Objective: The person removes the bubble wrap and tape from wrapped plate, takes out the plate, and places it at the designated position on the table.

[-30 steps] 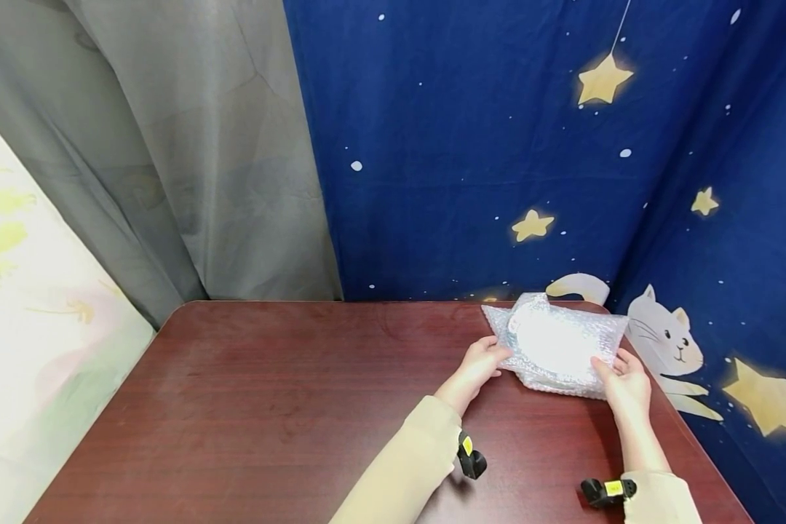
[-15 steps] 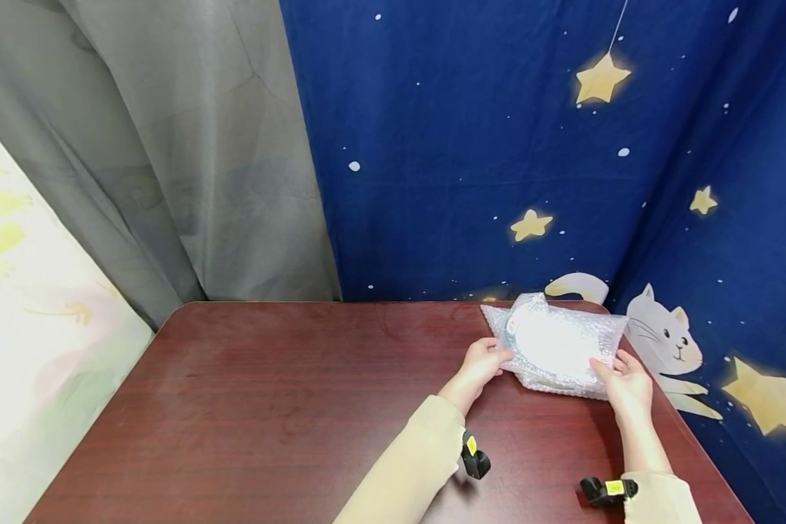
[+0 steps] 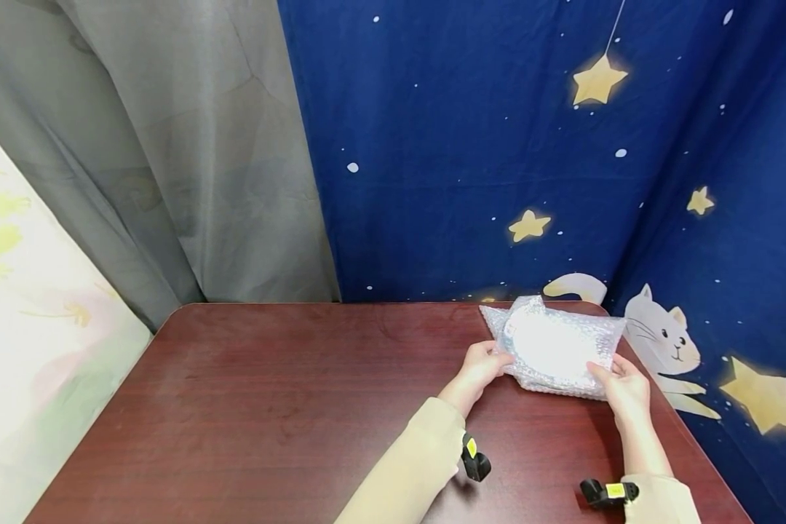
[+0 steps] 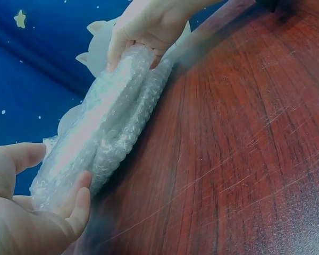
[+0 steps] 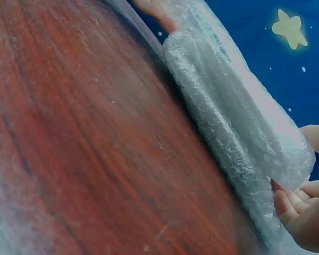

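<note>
A bubble-wrap package (image 3: 553,348), folded over and glaring white on its top face, is at the table's far right corner. My left hand (image 3: 483,367) grips its left end, thumb on the upper face and fingers beneath, as the left wrist view shows of that hand (image 4: 37,207). At the opposite end my right hand (image 3: 627,389) pinches the wrap. In the right wrist view, the right hand's (image 5: 311,212) fingers go under the upper layer of the bubble wrap (image 5: 223,122), between it and a lower roll-like edge. What the wrap contains, if anything, cannot be made out.
The reddish-brown wooden table (image 3: 268,407) spreads left and toward me. A grey curtain (image 3: 236,160) and a blue star-patterned curtain (image 3: 445,145) hang behind its far edge. Black wrist cameras (image 3: 475,458) sit at both sleeves.
</note>
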Motion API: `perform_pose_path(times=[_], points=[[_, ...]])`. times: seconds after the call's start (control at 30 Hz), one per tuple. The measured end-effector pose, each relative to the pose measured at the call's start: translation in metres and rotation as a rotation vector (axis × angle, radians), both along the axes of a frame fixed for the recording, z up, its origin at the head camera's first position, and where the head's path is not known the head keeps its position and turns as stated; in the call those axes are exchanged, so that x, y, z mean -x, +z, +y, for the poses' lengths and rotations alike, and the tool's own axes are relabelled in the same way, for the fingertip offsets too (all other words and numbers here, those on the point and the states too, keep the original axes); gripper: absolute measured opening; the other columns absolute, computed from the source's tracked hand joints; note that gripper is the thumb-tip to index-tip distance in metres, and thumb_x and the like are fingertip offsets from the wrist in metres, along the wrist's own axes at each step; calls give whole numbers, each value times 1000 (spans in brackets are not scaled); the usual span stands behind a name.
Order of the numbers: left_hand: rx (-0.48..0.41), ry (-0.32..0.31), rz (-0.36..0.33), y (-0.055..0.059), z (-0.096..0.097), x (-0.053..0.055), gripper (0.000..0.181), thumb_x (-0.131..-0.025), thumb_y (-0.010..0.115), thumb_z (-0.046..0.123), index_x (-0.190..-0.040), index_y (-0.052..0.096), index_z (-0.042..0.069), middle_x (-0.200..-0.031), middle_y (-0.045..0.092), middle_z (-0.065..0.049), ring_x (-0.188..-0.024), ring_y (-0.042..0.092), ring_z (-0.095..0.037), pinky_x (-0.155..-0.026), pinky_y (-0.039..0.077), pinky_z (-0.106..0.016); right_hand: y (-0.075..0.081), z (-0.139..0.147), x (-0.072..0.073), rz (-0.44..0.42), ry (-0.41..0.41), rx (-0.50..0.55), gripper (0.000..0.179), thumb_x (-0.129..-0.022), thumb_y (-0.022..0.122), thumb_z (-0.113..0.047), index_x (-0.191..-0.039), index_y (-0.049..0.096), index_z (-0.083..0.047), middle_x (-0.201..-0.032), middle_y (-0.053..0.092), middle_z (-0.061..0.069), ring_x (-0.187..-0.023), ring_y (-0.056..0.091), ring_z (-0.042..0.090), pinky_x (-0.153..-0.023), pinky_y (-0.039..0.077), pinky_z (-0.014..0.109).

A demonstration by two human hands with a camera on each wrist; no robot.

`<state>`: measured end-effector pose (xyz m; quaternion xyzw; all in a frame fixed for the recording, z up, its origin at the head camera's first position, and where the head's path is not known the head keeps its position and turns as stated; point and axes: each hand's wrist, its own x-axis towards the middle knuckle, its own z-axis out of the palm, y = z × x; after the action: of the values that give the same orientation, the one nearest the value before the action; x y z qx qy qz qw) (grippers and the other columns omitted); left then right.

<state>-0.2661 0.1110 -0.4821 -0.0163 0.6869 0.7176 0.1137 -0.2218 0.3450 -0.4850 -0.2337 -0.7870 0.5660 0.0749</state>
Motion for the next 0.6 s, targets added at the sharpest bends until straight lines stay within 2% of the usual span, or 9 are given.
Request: perform_pose_path(times=[0.2,0.4,0.5,0.6], points=[[16,17,25,-1,-1,-2,38,-78,71,0,-115,62,-6,-93,64,-4,-75,66,-18,-70,54,-28,2,-2,-2,3,26,-6,77,-93,61,-35,-149,24,2,-146,32,27,-130,34,32,-100,36,29],[-5,25,33,-1,-2,-4,38,-78,70,-3,-114,62,-7,-91,64,-4,-76,66,-18,-70,55,-28,2,-3,-4,6,36,-4,77,-93,61,-35,-150,23,1,-148,30,26,-130,33,31,-98,36,26],[-17,24,28,-1,-2,-5,38,-77,70,-4,-114,62,-7,-94,64,-6,-76,66,-18,-70,55,-29,2,-3,-6,12,30,2,77,-93,62,-33,-150,23,1,-146,31,25,-127,35,29,-90,39,18],[-26,27,29,-1,-2,-5,38,-77,71,-5,-114,62,-7,-100,64,-7,-75,67,-18,-70,55,-29,3,-4,-7,28,18,8,76,-92,64,-31,-149,25,2,-144,33,24,-122,39,27,-77,39,10]])
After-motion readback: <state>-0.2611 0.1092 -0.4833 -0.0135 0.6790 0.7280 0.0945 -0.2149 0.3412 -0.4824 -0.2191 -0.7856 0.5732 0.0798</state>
